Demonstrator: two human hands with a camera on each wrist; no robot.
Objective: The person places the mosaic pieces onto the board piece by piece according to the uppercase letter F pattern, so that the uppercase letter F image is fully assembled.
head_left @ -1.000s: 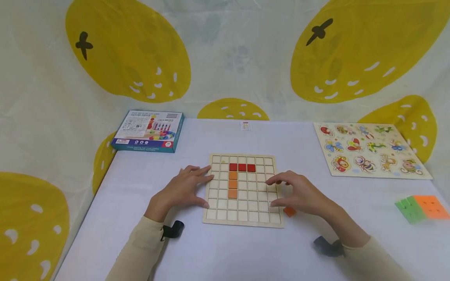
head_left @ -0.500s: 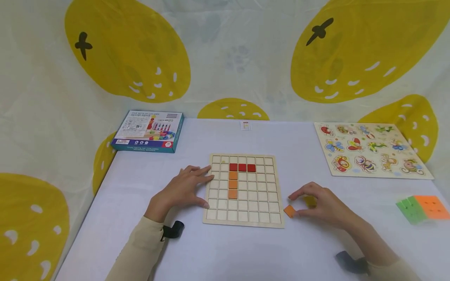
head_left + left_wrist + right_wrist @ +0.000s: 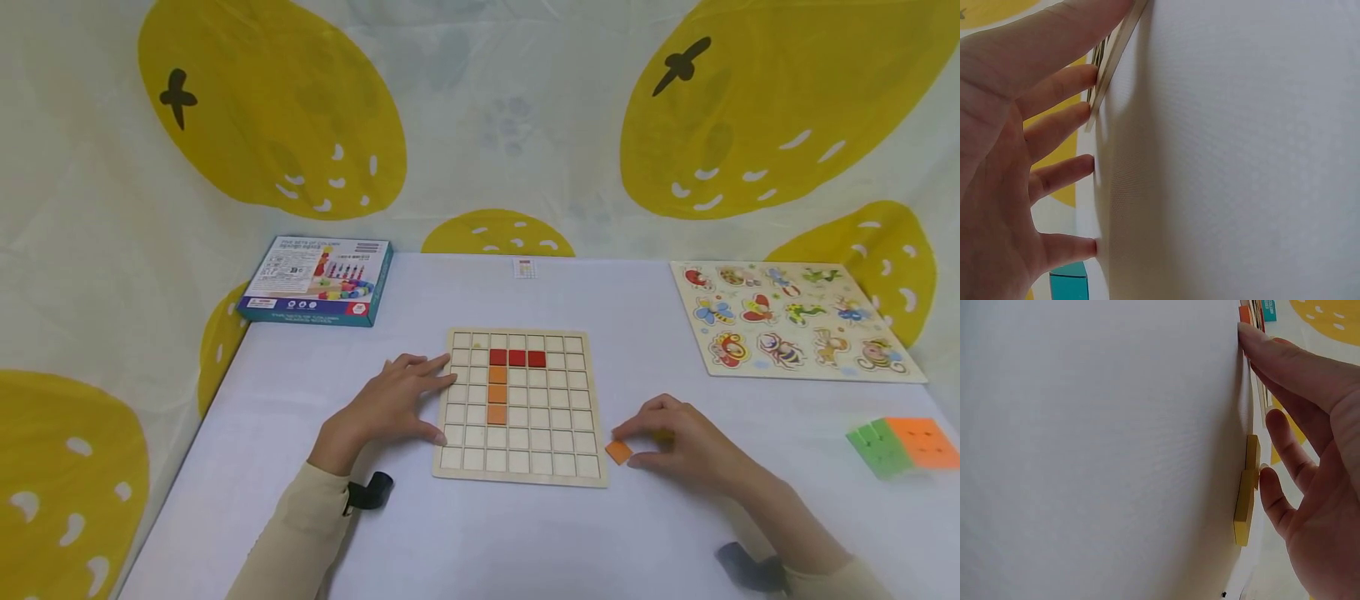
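Observation:
My left hand (image 3: 393, 398) holds its spread fingers and thumb at the left edge of a wooden grid board (image 3: 444, 417). Three red tiles (image 3: 517, 357) lie in a row on the board, with three orange tiles (image 3: 497, 392) in a column below the leftmost. Just right of the board, my right hand (image 3: 693, 450) pinches a loose orange tile (image 3: 618, 452) between thumb and forefinger, low at the tabletop. Yellow tiles (image 3: 1244, 509) lie under its other fingers, mostly hidden in the head view. In the left wrist view, fingertips touch the board's edge.
A small pattern card (image 3: 525, 267) lies behind the board. The boxed toy set (image 3: 315, 282) is at the back left. An insect picture puzzle (image 3: 795, 321) lies at the back right, with a green and orange cube (image 3: 900, 446) nearer on the right.
My right hand has moved from over the board's right side rightward to the loose orange tile, and its thumb and forefinger have closed in on it. The left hand has stayed put.

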